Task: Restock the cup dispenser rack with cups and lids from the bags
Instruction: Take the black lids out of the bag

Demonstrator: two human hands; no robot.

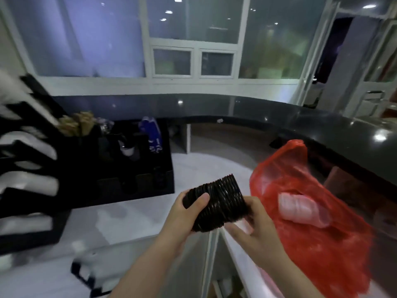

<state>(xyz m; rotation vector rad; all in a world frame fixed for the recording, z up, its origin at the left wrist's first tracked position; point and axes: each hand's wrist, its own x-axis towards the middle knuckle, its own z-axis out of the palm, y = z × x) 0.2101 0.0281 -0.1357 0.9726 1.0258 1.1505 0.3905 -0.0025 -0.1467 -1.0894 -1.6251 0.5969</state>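
Note:
A stack of black lids point(221, 201) lies sideways in both hands above the white counter. My left hand point(187, 214) grips its left end, thumb on top. My right hand point(255, 224) holds its right end from below and behind. A red plastic bag point(300, 190) stands just to the right, with a stack of pale lids point(300, 207) showing through it. The black dispenser rack point(32, 168) fills the left edge, with white cups point(32, 183) in its slanted slots.
A black organizer point(133, 160) with brown napkins, a blue packet and small items stands behind the lids, next to the rack. A dark curved bar top point(279, 117) runs along the back and right. A blurred dark-and-white object point(90, 274) lies at the lower left.

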